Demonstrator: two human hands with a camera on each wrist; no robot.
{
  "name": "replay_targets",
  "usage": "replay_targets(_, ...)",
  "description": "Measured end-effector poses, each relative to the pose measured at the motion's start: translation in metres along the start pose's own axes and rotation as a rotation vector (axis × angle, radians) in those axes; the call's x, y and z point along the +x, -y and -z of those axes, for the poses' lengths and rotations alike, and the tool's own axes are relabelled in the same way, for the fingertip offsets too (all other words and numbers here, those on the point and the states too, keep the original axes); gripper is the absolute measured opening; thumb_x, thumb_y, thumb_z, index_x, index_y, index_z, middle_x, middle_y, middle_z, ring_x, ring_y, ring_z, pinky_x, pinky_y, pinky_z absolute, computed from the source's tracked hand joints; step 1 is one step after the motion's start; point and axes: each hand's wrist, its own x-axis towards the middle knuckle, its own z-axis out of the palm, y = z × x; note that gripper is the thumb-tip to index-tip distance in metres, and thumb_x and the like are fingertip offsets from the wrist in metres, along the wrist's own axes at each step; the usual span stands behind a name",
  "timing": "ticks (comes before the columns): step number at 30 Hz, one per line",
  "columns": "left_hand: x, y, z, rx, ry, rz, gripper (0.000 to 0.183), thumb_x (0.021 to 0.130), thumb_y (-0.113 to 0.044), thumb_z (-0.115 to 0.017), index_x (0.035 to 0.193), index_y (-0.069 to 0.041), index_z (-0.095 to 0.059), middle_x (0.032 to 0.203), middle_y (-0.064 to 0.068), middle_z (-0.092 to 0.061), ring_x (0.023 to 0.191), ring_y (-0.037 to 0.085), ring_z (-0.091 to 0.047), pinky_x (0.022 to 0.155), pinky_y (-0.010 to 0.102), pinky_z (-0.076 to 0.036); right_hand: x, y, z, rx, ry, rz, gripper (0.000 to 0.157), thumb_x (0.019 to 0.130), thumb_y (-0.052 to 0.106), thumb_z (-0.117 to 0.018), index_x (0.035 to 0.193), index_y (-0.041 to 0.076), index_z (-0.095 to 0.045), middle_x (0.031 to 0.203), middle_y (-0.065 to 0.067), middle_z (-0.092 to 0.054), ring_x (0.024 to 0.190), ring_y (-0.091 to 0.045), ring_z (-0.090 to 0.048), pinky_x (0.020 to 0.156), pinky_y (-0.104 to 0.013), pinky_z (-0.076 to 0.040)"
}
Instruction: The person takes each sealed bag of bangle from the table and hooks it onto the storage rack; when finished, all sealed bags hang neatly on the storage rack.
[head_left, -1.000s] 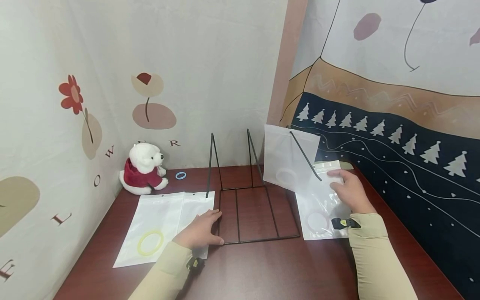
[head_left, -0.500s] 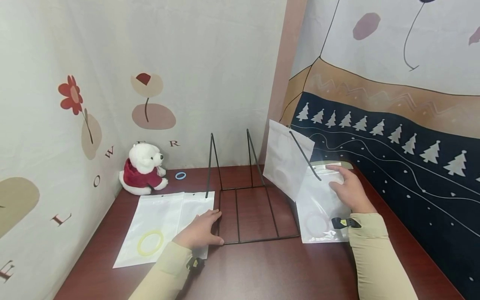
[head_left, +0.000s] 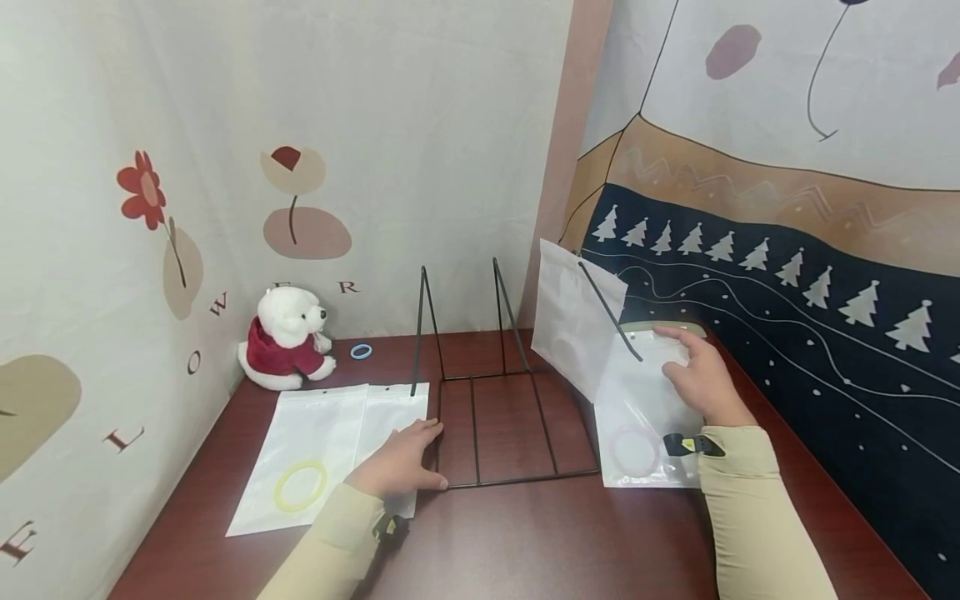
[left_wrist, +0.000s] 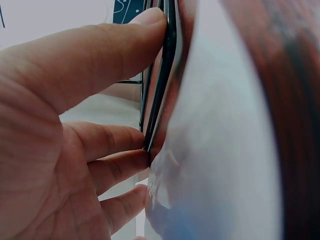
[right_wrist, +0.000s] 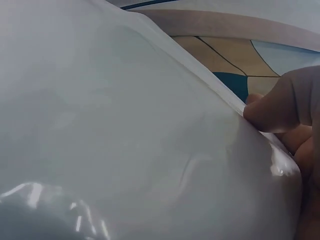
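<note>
My left hand (head_left: 401, 460) rests its thumb and fingertips against the left side of a black wire rack (head_left: 480, 484); in the left wrist view, the fingers (left_wrist: 110, 142) touch a rod without curling round it. With my right hand (head_left: 701, 379) I pinch the right edge of a white zip bag (head_left: 626, 425), the thumb on its front, as the right wrist view shows. A pale pink ring (head_left: 636, 451) shows through this bag. From the rack's right prong hangs another white bag (head_left: 577, 312), turned at an angle and overlapping the held bag's left edge.
Left of the rack lie overlapping white zip bags (head_left: 322, 417), one with a yellow ring (head_left: 301, 486) showing. A white plush bear (head_left: 288, 337) in a red garment sits at the back left, near a small blue ring (head_left: 361, 352). Printed cloth walls enclose the table (head_left: 525, 542).
The hanging bag has swung from facing forward to an angle. The bag in my right hand has lowered slightly and its front looks smoother. My left hand and the rack have stayed still.
</note>
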Motion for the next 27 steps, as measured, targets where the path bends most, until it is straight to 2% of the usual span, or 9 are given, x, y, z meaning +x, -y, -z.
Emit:
replay_targets(6,-0.0002,0.0001,0.0006,-0.006,-0.001,-0.007,0.094,0.077,-0.030,-0.091,0.152,0.007,-0.049,0.161,0.024,-0.046,0.155,0.045,-0.033,0.125,0.070,-0.019,-0.0026,0.0050,0.0025,-0.006,-0.054,-0.019,0.056,0.091,-0.001,-0.053,0.147,0.004,-0.060,0.156,-0.027,-0.049,0.127,-0.046,-0.050,0.100,-0.061,-0.045)
replay_targets(13,0.0007,-0.0008,0.0008,-0.005,-0.001,-0.004,0.094,0.078,-0.030,-0.091,0.153,0.007,-0.048,0.162,0.023,-0.046,0.155,0.044,-0.033,0.126,0.069,-0.019,-0.0024,0.0062,0.0053,0.019,-0.117,-0.084,0.045,0.096,0.004,-0.056,0.141,0.004,-0.065,0.156,-0.024,-0.051,0.141,-0.048,-0.046,0.112,-0.071,-0.040)
replay_targets(20,0.0017,0.0004,-0.0006,0.001,-0.005,-0.002,0.093,0.078,-0.029,-0.091,0.153,0.007,-0.049,0.161,0.023,-0.046,0.155,0.044,-0.034,0.126,0.069,-0.020,-0.0012,0.0047,0.0087,0.014,-0.201,-0.134,0.038,0.098,0.009,-0.058,0.135,0.002,-0.069,0.154,-0.025,-0.054,0.142,-0.046,-0.047,0.113,-0.067,-0.041)
replay_targets(24,0.0016,0.0004,-0.0012,-0.003,-0.007,0.000,0.093,0.078,-0.030,-0.091,0.153,0.007,-0.049,0.162,0.022,-0.046,0.156,0.044,-0.034,0.126,0.069,-0.020,-0.0011,0.0060,0.0099,0.018,-0.246,-0.180,0.038,0.098,0.010,-0.058,0.133,0.002,-0.070,0.154,-0.024,-0.054,0.137,-0.044,-0.049,0.101,-0.055,-0.045)
replay_targets(27,0.0016,0.0006,-0.0013,-0.006,-0.004,-0.001,0.093,0.078,-0.030,-0.091,0.153,0.007,-0.048,0.162,0.023,-0.046,0.156,0.044,-0.033,0.126,0.069,-0.019,-0.0009,0.0068,0.0103,0.034,-0.294,-0.218,0.039,0.096,0.009,-0.057,0.131,0.003,-0.071,0.152,-0.022,-0.057,0.130,-0.040,-0.050,0.090,-0.043,-0.041)
